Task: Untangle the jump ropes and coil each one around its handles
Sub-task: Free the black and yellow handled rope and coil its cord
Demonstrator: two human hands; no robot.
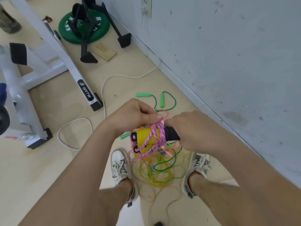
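The left grip (135, 115) pinches the pink rope (160, 136) (wound round yellow handles (144, 134)); the right grip (187, 128) clasps their black end.

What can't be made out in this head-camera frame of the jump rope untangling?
- Head view, right hand: covers the end of the black grip it holds.
- Head view, left hand: its fingers hide how the pink rope is pinched.
- Head view, floor tangle: overlapping strands, rope count unclear.
- Head view, green weight plate: lettering partly behind the black stand.
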